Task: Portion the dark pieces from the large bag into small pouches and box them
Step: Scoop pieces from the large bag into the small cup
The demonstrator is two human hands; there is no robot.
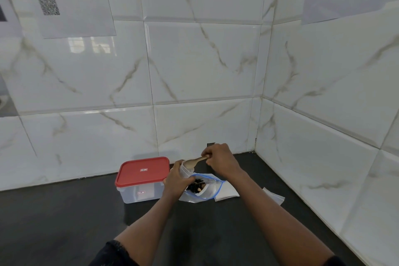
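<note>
**Lower centre of the frame, filling a pouch.** Your left hand (176,181) grips the small pouch (186,170) round its body, with the mouth turned up and to the right. Your right hand (219,158) pinches the far end of the wooden spoon (195,161), whose bowl sits at the pouch mouth. What the bowl carries cannot be told. The large bag (212,190), edged in blue, lies open on the dark counter (64,222) just below the pouch. The dark pieces (195,186) are heaped near its opening. The box (140,193), with its red lid (142,171) on, stands just left of your left hand. Spare pouches (226,194) lie right of the bag.

**Likely faults.**
- A pinch so far out on the handle gives weak control, so a small roll of the spoon may drop pieces past the narrow mouth.
- Dark pieces on a dark counter would be hard to find.
- The pouch is soft, and a tighter squeeze may close its mouth against the bowl.
- Your left wrist hangs over the open bag, and a brush or tug there could scatter the heap.
- The lid is on the box, so opening it will need a free hand. An unsealed pouch set down meanwhile could tip and spill.
</note>
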